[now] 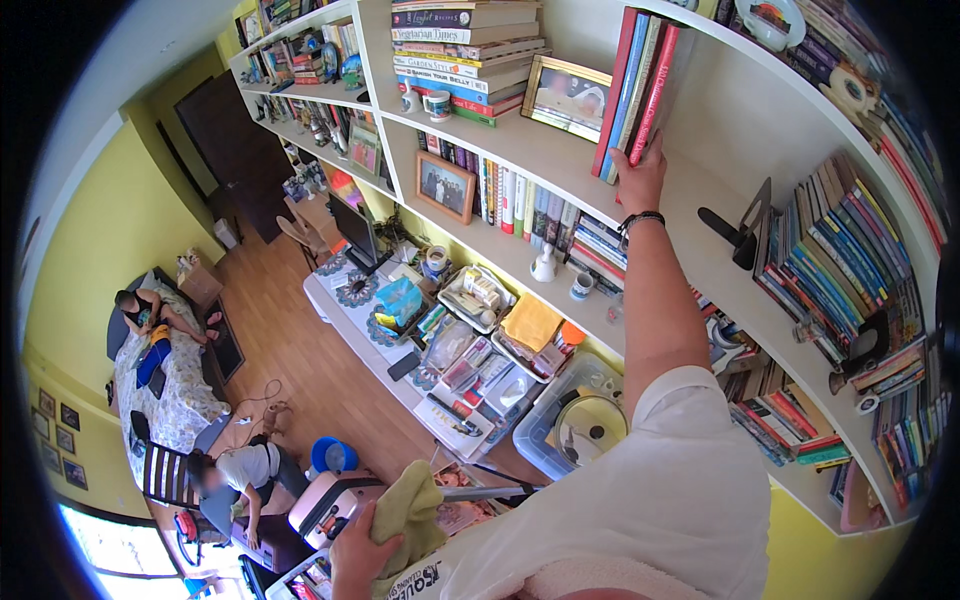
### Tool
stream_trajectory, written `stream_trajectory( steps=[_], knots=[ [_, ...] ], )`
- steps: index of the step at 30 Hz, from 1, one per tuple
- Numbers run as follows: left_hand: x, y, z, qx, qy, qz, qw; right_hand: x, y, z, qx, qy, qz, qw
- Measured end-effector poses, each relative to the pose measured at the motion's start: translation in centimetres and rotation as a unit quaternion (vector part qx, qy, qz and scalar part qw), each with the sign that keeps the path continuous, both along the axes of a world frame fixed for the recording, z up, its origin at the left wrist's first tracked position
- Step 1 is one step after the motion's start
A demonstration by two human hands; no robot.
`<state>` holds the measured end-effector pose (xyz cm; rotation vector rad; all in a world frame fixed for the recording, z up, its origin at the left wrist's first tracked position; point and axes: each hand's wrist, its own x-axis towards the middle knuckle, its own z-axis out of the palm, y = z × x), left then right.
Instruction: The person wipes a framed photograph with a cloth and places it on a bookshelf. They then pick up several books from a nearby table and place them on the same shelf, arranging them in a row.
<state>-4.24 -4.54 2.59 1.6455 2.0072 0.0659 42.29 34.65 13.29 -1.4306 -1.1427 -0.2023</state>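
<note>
My right hand (643, 171), wearing a dark bracelet, reaches up to a white bookshelf (697, 187). It grips the lower ends of several upright hardcover books (645, 82) with red, blue and dark spines, thumb on one side and fingers on the other. Just left of these books stands a gold-framed photo (568, 97). Down by my body, my left hand (367, 551) holds a yellow-green cloth (412, 510), which hangs in folds above the fingers. To the right on the same shelf, a black bookend (742, 229) stands near a row of thin books (847, 247).
Stacked books (465, 64), a mug (436, 106) and a white figurine (544, 264) sit on the shelves. Below stands a table (352, 319) crowded with baskets, beside a plastic bin (540, 427). One person (251, 472) bends over luggage (337, 502); another (150, 311) sits on a bed (176, 397).
</note>
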Motion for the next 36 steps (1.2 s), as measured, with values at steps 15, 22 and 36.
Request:
stream_trajectory(
  steps=[15, 22, 36],
  knots=[
    [0.5, 0.2, 0.6, 0.008, -0.003, 0.000, 1.000, 3.1, 3.3, 0.6, -0.023, 0.052, 0.204, 0.977],
    [1.3, 0.6, 2.0, -0.028, -0.001, 0.027, 0.999, 3.0, 3.0, 1.1, -0.015, 0.037, 0.199, 0.979],
    [0.2, 0.4, -0.1, -0.010, 0.005, 0.016, 1.000, 2.7, 1.1, 1.4, 0.018, 0.001, 0.140, 0.990]
  ],
)
